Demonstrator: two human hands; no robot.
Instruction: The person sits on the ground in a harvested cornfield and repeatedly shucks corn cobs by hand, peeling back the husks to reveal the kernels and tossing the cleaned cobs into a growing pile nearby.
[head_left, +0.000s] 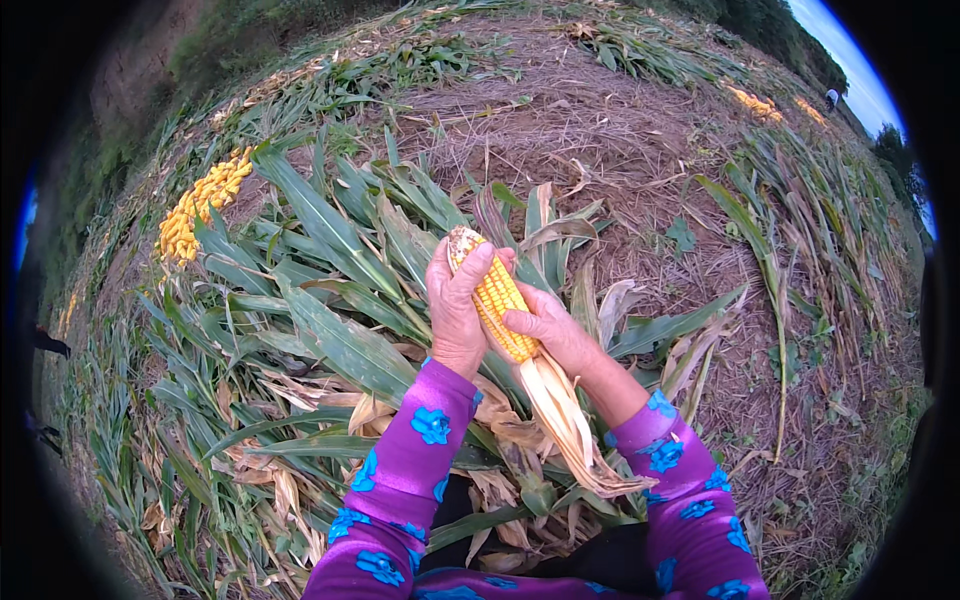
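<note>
Both hands grip one ear of corn (496, 301), its yellow kernels bare and its tip pale and partly browned. My left hand (459, 307) wraps the upper half, with the thumb lying across the kernels near the tip. Around the lower half is my right hand (551, 330), thumb pressed on the kernels close to the base. Dry, pale husk (562, 420) hangs from the base towards my right forearm, peeled back in long strips. The fingers behind the ear are mostly hidden. Below the hands lie cut corn stalks (337, 330) with green leaves and dry husks.
A heap of husked yellow ears (202, 206) lies on the ground at the left. More yellow ears (754, 103) are at the far right, with a person (832, 99) beyond. Leaning stalks (825, 225) line the right side. Straw-covered soil (555, 127) stretches ahead.
</note>
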